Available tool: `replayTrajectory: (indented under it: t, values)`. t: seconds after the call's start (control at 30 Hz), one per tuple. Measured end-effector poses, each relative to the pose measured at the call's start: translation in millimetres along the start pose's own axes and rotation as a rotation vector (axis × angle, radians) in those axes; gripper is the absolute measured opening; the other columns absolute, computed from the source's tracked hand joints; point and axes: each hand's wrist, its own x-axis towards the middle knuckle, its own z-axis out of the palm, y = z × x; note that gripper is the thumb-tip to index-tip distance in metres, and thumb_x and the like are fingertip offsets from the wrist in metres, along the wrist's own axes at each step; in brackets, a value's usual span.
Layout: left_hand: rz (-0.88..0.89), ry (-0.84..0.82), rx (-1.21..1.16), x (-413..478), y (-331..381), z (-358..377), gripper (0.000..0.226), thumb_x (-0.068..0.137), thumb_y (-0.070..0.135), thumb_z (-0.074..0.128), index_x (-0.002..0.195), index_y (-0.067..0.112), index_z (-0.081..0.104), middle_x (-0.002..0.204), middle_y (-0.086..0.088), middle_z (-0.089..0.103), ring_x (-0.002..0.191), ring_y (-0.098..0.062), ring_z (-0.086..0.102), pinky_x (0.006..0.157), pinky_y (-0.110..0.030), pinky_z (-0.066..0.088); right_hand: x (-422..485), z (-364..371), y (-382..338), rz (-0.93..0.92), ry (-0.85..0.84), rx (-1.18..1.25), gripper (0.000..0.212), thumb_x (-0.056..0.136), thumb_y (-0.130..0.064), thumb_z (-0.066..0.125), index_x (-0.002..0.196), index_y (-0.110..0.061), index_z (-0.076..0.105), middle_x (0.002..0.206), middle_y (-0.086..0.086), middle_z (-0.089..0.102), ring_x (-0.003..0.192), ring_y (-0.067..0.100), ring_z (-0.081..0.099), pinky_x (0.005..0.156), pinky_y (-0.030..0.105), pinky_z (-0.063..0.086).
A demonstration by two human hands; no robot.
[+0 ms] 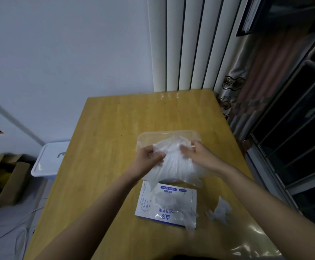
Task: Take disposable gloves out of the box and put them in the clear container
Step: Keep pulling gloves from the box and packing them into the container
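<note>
On the wooden table (115, 128), mid-surface: clear container (197, 133), shallow, rounded corners, its far rim visible and its near side hidden under plastic. A thick wad of translucent white gloves (175, 166) sits over the container's opening and spills past its near edge, a tail of film hanging down onto the box (169, 205). Left hand (148, 159) is on the wad's left side, fingers curled in and gripping a fold of the gloves, thumb against the film. Right hand (197, 152) is on the upper right of the wad, fingers bent and dug into the plastic, grasping it close to the container's right rim. Both forearms reach in from the near edge. Cannot tell how much of the wad is actually down inside the container. The box lies flat just on the near side of the container, white with blue print and a glove outline, and more film bunches out of its right near corner. A loose glove (221, 211) lies crumpled on the table just right of the box, apart from it. Off the table to the left, on the floor: white lidded storage bin (48, 162) against the table edge, and open cardboard boxes (5, 181) further left. Behind the table: white radiator (186, 44). To the right: patterned curtain (246, 94) and dark window (303, 113).
</note>
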Motion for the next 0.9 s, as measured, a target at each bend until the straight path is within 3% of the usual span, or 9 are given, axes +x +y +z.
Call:
replayTrajectory:
  t: [0.07,0.13,0.23,0.33,0.43,0.6,0.67,0.77,0.9]
  values:
    - [-0.033,-0.014,-0.032,5,-2,1,0.024,0.088,0.019,0.066,0.099,-0.002,0.061,0.081,-0.006,0.067,0.064,-0.005,0.065,0.065,-0.019,0.053,4,2,3,-0.029,-0.033,0.024,0.072,0.083,-0.04,0.067,0.138,-0.007,0.034,0.123,0.007,0.06,0.101,0.015,0.064,0.088,0.029,0.05]
    - [-0.096,-0.015,-0.091,11,-3,1,0.023,0.087,0.018,0.067,0.099,-0.001,0.06,0.087,-0.01,0.067,0.069,-0.012,0.066,0.068,-0.026,0.055,9,0,4,-0.076,-0.044,0.069,0.058,0.079,-0.023,0.076,0.126,-0.007,0.046,0.107,0.008,0.066,0.085,0.013,0.068,0.078,0.026,0.055]
    - [-0.191,0.068,-0.277,22,-4,-3,0.013,0.084,0.008,0.068,0.091,0.005,0.057,0.087,-0.012,0.065,0.066,-0.017,0.065,0.064,-0.028,0.057,14,-5,6,-0.085,-0.036,0.061,0.038,0.079,-0.003,0.073,0.111,-0.007,0.053,0.086,0.006,0.065,0.071,0.013,0.063,0.065,0.024,0.053]
    - [-0.209,0.205,-0.387,33,-5,-9,0.018,0.082,-0.003,0.066,0.093,0.004,0.053,0.089,-0.012,0.062,0.068,-0.018,0.062,0.062,-0.024,0.057,19,-7,7,-0.031,-0.03,0.128,0.031,0.086,-0.003,0.066,0.113,-0.008,0.051,0.081,0.004,0.061,0.066,0.011,0.058,0.055,0.016,0.049]
    - [-0.192,0.332,-0.388,40,-4,-9,0.035,0.082,-0.004,0.066,0.109,0.007,0.048,0.099,-0.01,0.059,0.074,-0.018,0.063,0.063,-0.024,0.056,27,-3,8,0.052,0.031,0.176,0.01,0.097,-0.011,0.051,0.106,-0.009,0.053,0.081,0.002,0.062,0.064,0.008,0.056,0.05,0.011,0.045]
    - [-0.221,0.263,-0.483,46,-6,3,0.057,0.082,0.002,0.067,0.125,0.018,0.035,0.107,-0.009,0.057,0.084,-0.021,0.065,0.068,-0.029,0.057,47,9,16,0.123,0.255,0.138,0.028,0.102,-0.013,0.037,0.087,-0.006,0.06,0.071,0.004,0.061,0.055,0.01,0.053,0.045,0.015,0.041]
    - [-0.211,0.302,-0.377,47,-11,7,0.06,0.082,-0.005,0.064,0.13,0.013,0.033,0.103,-0.009,0.055,0.074,-0.017,0.062,0.061,-0.023,0.055,52,12,19,0.14,0.31,0.108,0.031,0.103,-0.018,0.037,0.085,-0.005,0.06,0.065,0.006,0.06,0.05,0.012,0.052,0.042,0.016,0.042]
    - [-0.116,0.385,-0.123,52,-21,6,0.058,0.083,-0.008,0.059,0.132,0.009,0.034,0.099,-0.006,0.051,0.066,-0.015,0.054,0.047,-0.016,0.048,57,16,26,0.111,0.349,-0.071,0.037,0.102,-0.025,0.038,0.075,-0.009,0.059,0.062,0.007,0.062,0.051,0.013,0.056,0.051,0.024,0.047]
    - [0.069,0.299,0.399,62,-36,3,0.044,0.085,-0.006,0.053,0.122,0.014,0.039,0.105,0.0,0.047,0.073,-0.015,0.052,0.055,-0.021,0.045,65,19,33,0.075,0.335,-0.419,0.039,0.101,-0.023,0.038,0.07,-0.01,0.059,0.07,0.008,0.065,0.065,0.02,0.064,0.061,0.031,0.053]
